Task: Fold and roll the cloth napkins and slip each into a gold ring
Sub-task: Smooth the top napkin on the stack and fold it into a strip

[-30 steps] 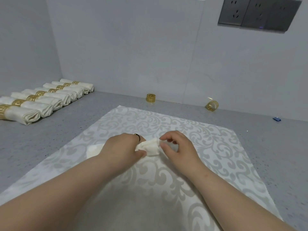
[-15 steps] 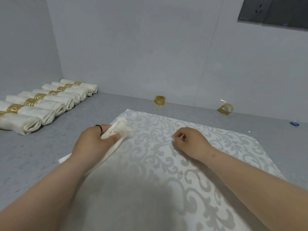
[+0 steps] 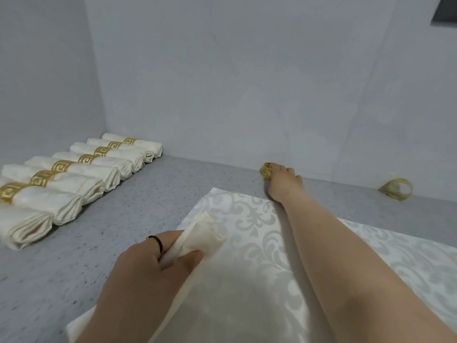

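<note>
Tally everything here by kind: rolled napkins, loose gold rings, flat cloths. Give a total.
Rolled napkins: 9 (8 in the row, plus the held napkin in the left hand)
Loose gold rings: 2 (touched ring at the right hand, untouched ring)
Flat patterned cloth: 1
Total: 12

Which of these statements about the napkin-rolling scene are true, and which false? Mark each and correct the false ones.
1. The left hand grips a rolled napkin. True.
2. The right hand rests on the patterned cloth. False: it reaches to a gold ring by the wall.
3. Finished ringed napkins lie in a row at the left. True.
4. No other loose ring is visible. False: a second ring lies farther right.
</note>
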The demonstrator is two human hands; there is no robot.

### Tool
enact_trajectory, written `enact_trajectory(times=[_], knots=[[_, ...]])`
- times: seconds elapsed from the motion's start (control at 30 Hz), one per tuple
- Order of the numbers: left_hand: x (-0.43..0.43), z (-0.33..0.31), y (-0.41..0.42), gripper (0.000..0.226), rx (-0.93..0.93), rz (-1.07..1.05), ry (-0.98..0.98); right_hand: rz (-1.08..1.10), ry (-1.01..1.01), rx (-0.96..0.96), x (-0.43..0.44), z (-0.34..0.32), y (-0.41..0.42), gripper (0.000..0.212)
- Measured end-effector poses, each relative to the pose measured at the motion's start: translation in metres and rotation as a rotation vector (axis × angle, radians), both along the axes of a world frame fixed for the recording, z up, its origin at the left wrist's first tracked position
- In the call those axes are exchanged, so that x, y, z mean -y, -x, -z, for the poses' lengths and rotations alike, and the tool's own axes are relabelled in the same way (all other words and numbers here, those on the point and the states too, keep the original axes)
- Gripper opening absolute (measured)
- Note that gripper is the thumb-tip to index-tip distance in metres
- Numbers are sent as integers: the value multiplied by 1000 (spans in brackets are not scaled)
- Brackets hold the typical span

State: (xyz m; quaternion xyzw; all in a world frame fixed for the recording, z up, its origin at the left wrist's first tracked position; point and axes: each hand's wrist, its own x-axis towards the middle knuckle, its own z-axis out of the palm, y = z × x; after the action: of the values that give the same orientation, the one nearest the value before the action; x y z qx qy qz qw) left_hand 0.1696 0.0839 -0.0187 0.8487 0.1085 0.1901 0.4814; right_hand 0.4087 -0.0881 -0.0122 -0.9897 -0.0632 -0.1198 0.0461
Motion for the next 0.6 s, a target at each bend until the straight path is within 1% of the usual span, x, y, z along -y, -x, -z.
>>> enact_trajectory(times=[0.07, 0.13, 0.2, 0.23, 0.27, 0.37, 0.47, 0.5, 0.53, 0.57, 0.6], knots=[[-2, 3, -3, 27, 13, -12, 6, 15, -10, 73, 0, 2, -6, 40], [-2, 5, -3, 28, 9, -3, 5, 17, 0, 99, 2, 2, -7, 31], [-3, 5, -3, 28, 6, 9, -4, 12, 17, 156, 9, -1, -5, 26], [-4, 4, -3, 28, 17, 5, 4, 11, -8, 202, 12, -6, -3, 25], [-6, 3, -3, 28, 27, 0, 16, 13, -81, 233, 14, -11, 0, 24], [-6, -1, -2, 29, 54, -44, 53, -45, -481, 214, 18, -30, 28, 20], [1, -4, 3, 28, 54, -53, 49, -139, -884, 249, 21, -44, 87, 5], [3, -5, 3, 26, 59, -51, 34, -167, -1032, 266, 20, -50, 111, 8], [3, -5, 4, 22, 64, -53, 22, -190, -1174, 242, 20, -53, 136, 16], [3, -5, 5, 16, 72, -58, 17, -210, -1280, 180, 19, -53, 160, 21], [5, -8, 7, 14, 83, -59, 9, -220, -1334, 102, 18, -49, 183, 23]])
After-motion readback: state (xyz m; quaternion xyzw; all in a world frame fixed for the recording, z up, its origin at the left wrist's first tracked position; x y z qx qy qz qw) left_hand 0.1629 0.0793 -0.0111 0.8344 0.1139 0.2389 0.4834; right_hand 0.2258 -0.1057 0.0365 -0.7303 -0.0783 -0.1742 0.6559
